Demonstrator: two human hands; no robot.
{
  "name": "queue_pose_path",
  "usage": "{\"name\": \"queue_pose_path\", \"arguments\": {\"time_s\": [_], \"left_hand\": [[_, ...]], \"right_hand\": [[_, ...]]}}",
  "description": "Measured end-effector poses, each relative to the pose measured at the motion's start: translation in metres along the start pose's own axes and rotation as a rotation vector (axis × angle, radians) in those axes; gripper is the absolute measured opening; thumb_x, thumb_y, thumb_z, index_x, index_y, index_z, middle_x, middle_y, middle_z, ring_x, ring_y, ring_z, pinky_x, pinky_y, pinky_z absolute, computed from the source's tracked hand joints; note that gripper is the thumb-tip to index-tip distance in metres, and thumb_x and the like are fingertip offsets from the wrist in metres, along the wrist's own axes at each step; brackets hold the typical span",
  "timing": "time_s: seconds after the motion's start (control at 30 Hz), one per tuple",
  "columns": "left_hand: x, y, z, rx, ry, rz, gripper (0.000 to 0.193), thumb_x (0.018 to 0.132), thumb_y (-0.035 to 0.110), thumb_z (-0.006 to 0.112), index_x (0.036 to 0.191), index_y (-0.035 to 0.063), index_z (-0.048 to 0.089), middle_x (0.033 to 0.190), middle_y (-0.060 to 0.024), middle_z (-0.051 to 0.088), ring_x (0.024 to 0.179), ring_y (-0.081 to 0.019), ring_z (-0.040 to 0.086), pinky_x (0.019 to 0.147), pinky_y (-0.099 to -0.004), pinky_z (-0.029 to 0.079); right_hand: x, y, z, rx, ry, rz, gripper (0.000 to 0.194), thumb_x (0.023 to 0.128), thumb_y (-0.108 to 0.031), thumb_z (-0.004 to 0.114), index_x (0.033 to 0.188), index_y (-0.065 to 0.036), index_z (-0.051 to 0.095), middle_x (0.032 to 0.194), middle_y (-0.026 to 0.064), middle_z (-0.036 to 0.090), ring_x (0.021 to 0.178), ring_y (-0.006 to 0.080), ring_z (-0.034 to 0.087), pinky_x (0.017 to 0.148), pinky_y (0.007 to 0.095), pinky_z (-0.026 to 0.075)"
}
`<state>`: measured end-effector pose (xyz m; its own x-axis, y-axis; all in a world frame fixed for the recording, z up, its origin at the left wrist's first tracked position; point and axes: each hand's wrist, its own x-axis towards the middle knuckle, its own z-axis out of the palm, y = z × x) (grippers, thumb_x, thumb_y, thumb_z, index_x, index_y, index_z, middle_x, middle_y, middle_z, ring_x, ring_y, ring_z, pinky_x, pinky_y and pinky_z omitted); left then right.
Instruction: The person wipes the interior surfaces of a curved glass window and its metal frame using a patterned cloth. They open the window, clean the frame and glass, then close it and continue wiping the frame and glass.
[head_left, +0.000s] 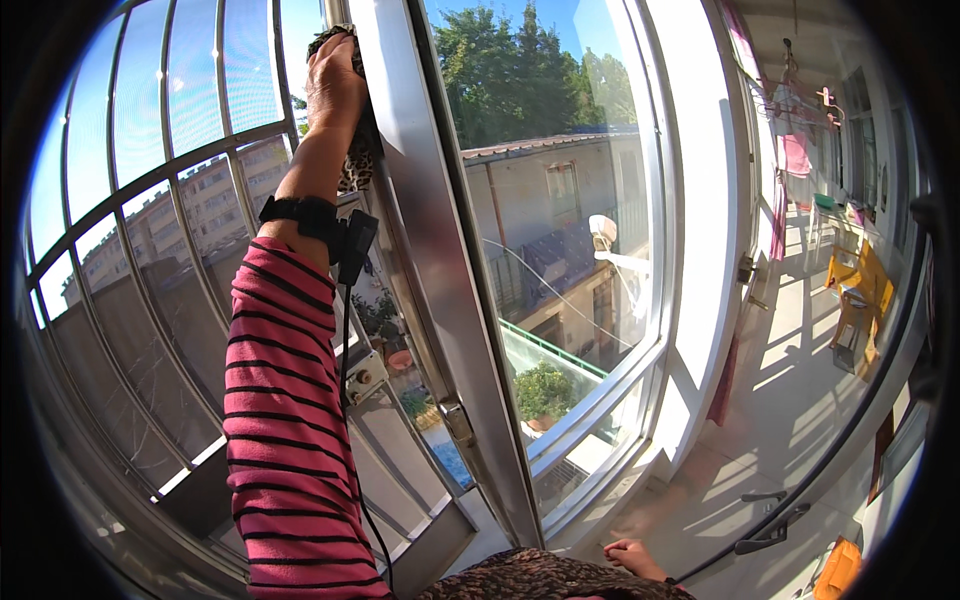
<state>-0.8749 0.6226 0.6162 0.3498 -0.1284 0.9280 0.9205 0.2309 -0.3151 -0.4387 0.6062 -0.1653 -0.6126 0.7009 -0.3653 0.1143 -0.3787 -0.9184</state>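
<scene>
Raised at the upper left, my left hand (335, 81) presses a leopard-print cloth (355, 166) against the edge of a metal window frame (420, 187). The cloth hangs down behind my wrist, which wears a black strap with a small device and a cable. A metal latch (456, 421) sits lower on the same frame. Low at the bottom edge, my right hand (630, 557) is near my body with its fingers curled; whether it holds anything is not clear.
Metal security bars (169, 180) curve along the left. A glass pane (555, 225) stands right of the frame. Black door handles (772, 529) are at the lower right. Farther back in the room are a yellow chair (859, 292) and a hanging pink cloth (795, 156).
</scene>
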Motion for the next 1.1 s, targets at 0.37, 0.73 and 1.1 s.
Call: {"name": "queue_pose_path", "arguments": {"time_s": [0.37,0.73,1.1], "left_hand": [[0.018,-0.021,0.005,-0.027,-0.138,-0.036,0.037,0.078,0.000,0.053,0.113,0.0021,0.063,0.124,-0.0148,0.058,0.118,-0.0336,0.051,0.101,-0.0393,0.041],[-0.248,0.098,-0.115,-0.239,-0.348,-0.017,0.040,0.070,-0.012,0.051,0.109,-0.0054,0.059,0.119,-0.0180,0.053,0.101,-0.0382,0.053,0.089,-0.0433,0.045],[-0.034,0.025,-0.026,0.107,-0.176,0.103,0.028,0.069,-0.008,0.055,0.096,-0.0043,0.059,0.109,-0.0186,0.058,0.100,-0.0365,0.053,0.089,-0.0415,0.045]], "right_hand": [[0.005,0.020,-0.005,0.034,0.173,0.143,0.020,0.085,-0.010,0.061,0.098,0.004,0.066,0.088,0.0097,0.068,0.079,0.0166,0.066,0.067,0.0280,0.054],[0.019,0.022,0.005,-0.116,0.044,0.070,0.018,0.087,-0.013,0.062,0.096,0.002,0.067,0.083,0.0064,0.067,0.073,0.0133,0.065,0.063,0.0267,0.054],[-0.002,0.043,0.014,0.089,-0.087,0.088,0.024,0.086,-0.013,0.065,0.101,0.007,0.063,0.085,0.0089,0.065,0.074,0.0147,0.062,0.064,0.0257,0.051]]}}
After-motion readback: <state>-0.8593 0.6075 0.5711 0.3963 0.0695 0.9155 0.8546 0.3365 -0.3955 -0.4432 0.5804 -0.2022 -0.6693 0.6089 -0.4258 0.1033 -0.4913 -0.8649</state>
